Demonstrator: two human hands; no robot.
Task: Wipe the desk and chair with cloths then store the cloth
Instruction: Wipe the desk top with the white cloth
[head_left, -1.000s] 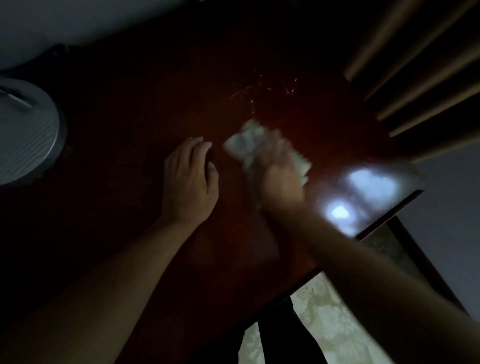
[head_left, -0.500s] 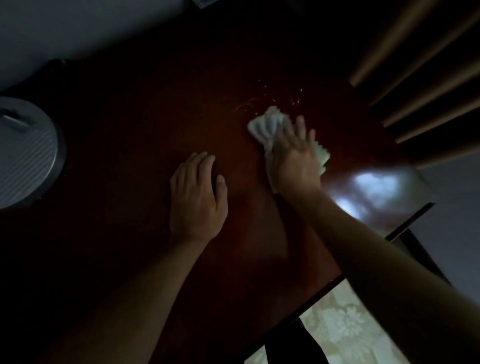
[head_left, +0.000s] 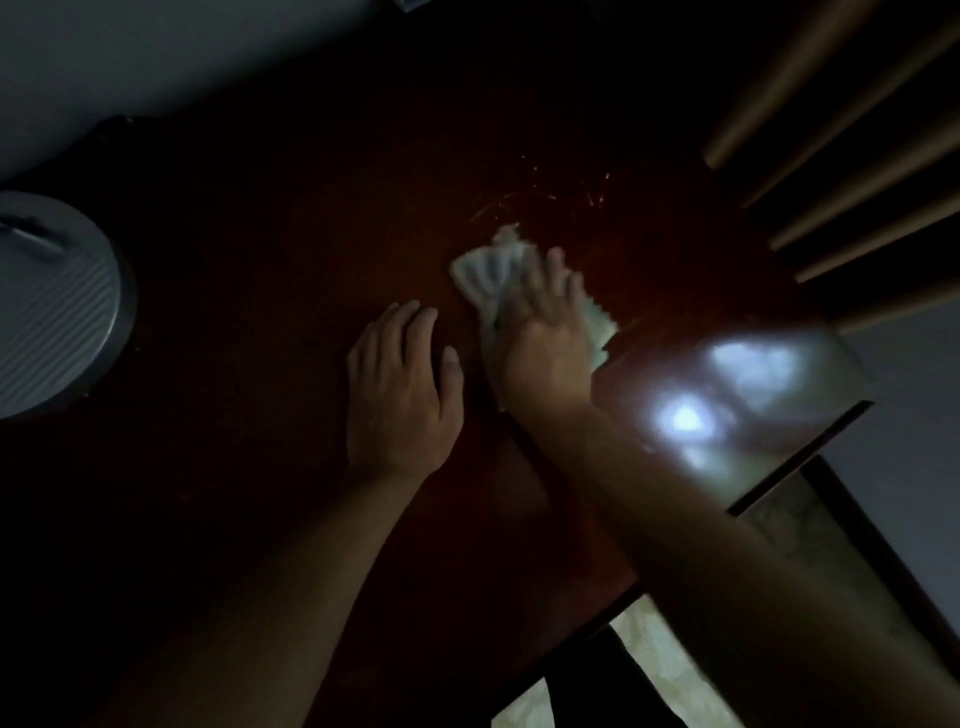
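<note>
The right hand (head_left: 545, 343) lies flat, its grip open, fingers straight, pressing the pale crumpled cloth (head_left: 488, 275) onto the dark red-brown wooden table (head_left: 260, 312). Just left of the cloth, the left hand (head_left: 400, 395) rests flat, holding nothing. Judgement: table wiping under way; chair and cloth storage remain.

Both forearms are bare to the frame edge, and neither hand wears gloves, rings or a watch.

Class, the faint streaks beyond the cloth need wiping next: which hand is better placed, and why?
Right. The right hand already presses the cloth just below the streaks; the left hand lies flat and empty on the desk.
</note>
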